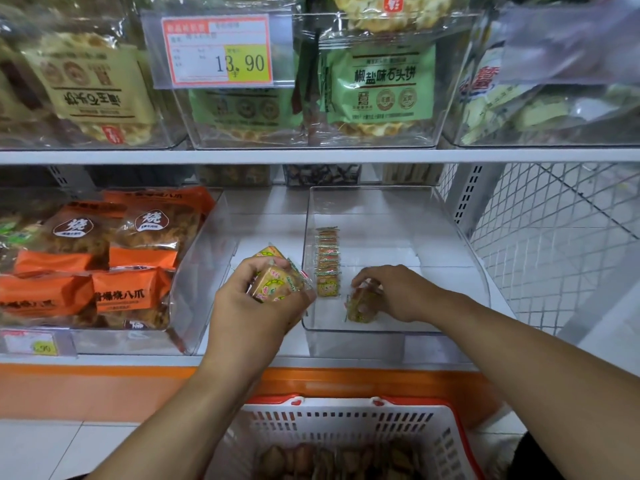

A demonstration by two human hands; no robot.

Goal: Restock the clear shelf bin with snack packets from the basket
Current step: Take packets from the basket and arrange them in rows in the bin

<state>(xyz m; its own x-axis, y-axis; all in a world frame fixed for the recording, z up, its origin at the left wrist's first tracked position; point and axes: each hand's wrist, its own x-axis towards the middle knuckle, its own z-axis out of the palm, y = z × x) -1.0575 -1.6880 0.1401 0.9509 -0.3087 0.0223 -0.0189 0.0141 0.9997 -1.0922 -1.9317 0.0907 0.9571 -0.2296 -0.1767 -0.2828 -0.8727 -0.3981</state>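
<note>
Right hand (391, 292) is inside the clear shelf bin (446, 216), fingers curled round one yellow-green snack packet (362, 306) and setting it on the bin floor near the front wall, just right of the packet row (327, 263). Left hand (258, 299) hovers just outside the bin's left wall, gripping a bunch of the same packets (277, 277), ready to feed.

Step in hand, as I read it: start a second row beside the first. To do it well:
- stand the packet on edge, face forward, matching the existing row
- butt it against the row so it doesn't tip; nothing backs it yet
- pass from left hand one at a time, bunch looks loose

Bin is mostly bare, so the task looks early. Basket (349, 410) sits below the shelf edge, more packets (332, 459) in it, within reach.

Around:
- orange snack bags (86, 265) in the bin to the left
- green cracker bags (377, 88) and a price tag (216, 50) on the shelf above
- wire mesh panel (554, 237) on the right

Obstructions: bin's front wall, which the wrist must clear, and the upper shelf overhead. Otherwise access is open.
</note>
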